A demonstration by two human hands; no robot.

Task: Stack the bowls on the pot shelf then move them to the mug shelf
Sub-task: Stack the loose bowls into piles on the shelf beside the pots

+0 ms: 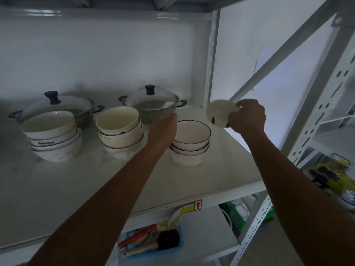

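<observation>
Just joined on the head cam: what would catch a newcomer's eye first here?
The right hand holds a small black-spotted bowl tilted in the air at the shelf's right edge. Three bowl stacks line the shelf, with two lidded pots behind. The left hand is between the middle and right stacks.

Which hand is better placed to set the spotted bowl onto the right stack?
Right. The right hand grips the spotted bowl, tilted, just above and beside the right stack. The left hand reaches between two stacks; no bowl shows in it.
</observation>
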